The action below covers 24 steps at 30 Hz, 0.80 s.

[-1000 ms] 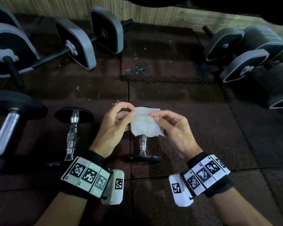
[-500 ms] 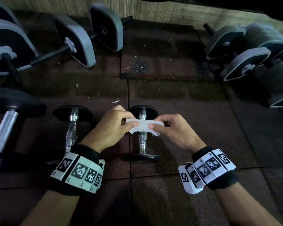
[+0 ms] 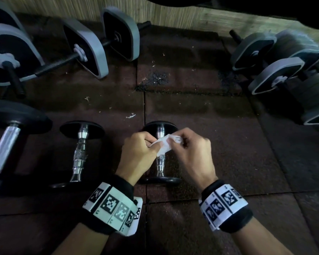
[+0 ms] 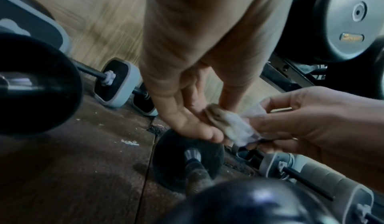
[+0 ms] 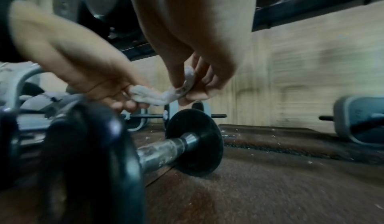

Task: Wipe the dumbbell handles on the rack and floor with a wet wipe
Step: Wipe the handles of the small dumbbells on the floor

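The wipe [image 3: 164, 144], flat before, is now bunched up, pinched between left hand [image 3: 138, 153] and right hand [image 3: 191, 153] just above the small dumbbell [image 3: 160, 162] (not touching). Every handle looks still unwiped.

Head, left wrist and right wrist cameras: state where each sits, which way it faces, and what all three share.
Head: worn high, looking down at the floor mats; shows both forearms, the left hand and right hand pinching a wet wipe over a small chrome-handled dumbbell.
Left wrist: low, looking along the left palm toward the wall; the right hand enters from the right.
Right wrist: near the floor, looking along the right hand; the left hand enters from the left.
Shared: wipe, both hands and that dumbbell show in all three.
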Available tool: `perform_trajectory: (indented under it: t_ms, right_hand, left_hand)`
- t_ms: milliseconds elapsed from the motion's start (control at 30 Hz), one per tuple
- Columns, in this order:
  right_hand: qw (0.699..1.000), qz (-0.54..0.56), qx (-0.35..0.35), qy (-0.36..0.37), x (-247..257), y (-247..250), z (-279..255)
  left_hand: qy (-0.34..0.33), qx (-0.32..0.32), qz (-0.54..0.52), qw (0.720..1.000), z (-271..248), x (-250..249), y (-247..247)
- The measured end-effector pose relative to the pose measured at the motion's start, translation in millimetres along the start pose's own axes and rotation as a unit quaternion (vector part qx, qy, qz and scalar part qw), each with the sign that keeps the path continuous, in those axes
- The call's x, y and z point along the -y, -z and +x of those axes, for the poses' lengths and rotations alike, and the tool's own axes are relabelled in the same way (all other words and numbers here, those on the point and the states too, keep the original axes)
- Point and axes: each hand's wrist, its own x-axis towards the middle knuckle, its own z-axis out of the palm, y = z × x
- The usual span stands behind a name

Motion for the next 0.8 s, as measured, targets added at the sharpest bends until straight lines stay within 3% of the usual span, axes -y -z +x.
perform_trajectory:
  t_ms: [100, 267, 333, 433, 600, 800]
  right_hand:
    - [0.998, -0.010, 0.006, 0.056, 3, -10, -7]
    - [0.996, 0.048, 0.069, 0.018, 1, -11, -12]
    - [0.996, 0.050, 0.077, -0.001, 0, -9, -13]
    - [0.993, 0.065, 0.088, -0.038, -6, -7, -10]
    - [0.956, 0.213, 0.099, -0.177, -25, -1, -8]
    - [0.947, 0.046, 0.209, -0.240, -62, -10, -18]
  left_hand:
    - [0.025, 0.010, -0.018, 0.999, -1, -1, -4]
    - [0.094, 0.138, -0.226, 0.960, -2, -8, 9]
    - [0.097, 0.189, -0.255, 0.943, -2, -12, 16]
    - [0.098, 0.224, -0.229, 0.942, -4, -15, 21]
    - [0.054, 0.150, -0.118, 0.980, -7, 1, 23]
    - [0.011, 0.024, 0.018, 0.999, -23, 46, -11]
